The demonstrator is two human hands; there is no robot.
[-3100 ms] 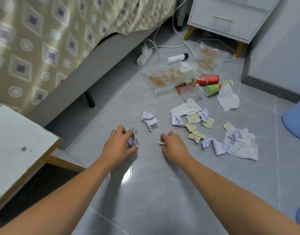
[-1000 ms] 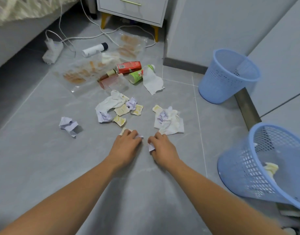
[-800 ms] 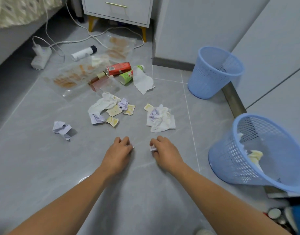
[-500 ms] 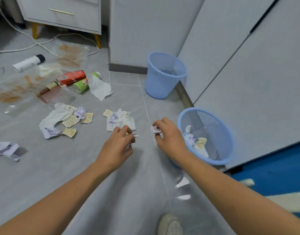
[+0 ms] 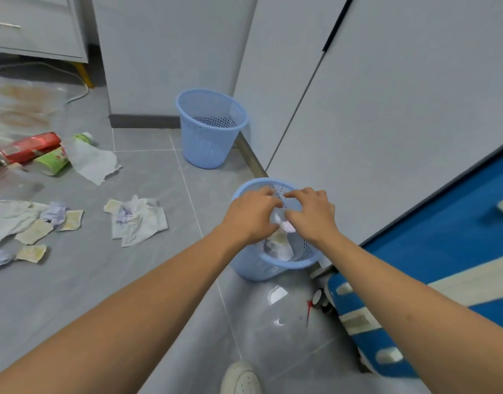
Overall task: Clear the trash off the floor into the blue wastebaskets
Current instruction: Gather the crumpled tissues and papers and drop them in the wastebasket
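Both my hands hover over the near blue wastebasket (image 5: 254,270), which has crumpled paper inside. My left hand (image 5: 251,214) has its fingers curled round white paper scraps (image 5: 276,218). My right hand (image 5: 311,214) has its fingers spread, and a pale pink scrap (image 5: 288,226) hangs just under its thumb above the basket. A second blue wastebasket (image 5: 207,129) stands empty by the wall further back. Crumpled tissues and yellowish scraps (image 5: 139,220) lie on the grey floor to the left, with more paper (image 5: 31,226) at the left edge.
A red bottle (image 5: 31,146), a green bottle (image 5: 52,163) and a white sheet (image 5: 91,162) lie at the far left. Grey cabinet doors stand to the right. A blue-and-white object (image 5: 443,265) is at lower right. A white shoe (image 5: 240,378) shows at the bottom.
My view swung right from the trash pile. Both hands carried paper scraps off the floor to above the near wastebasket, and the right hand's fingers have spread.
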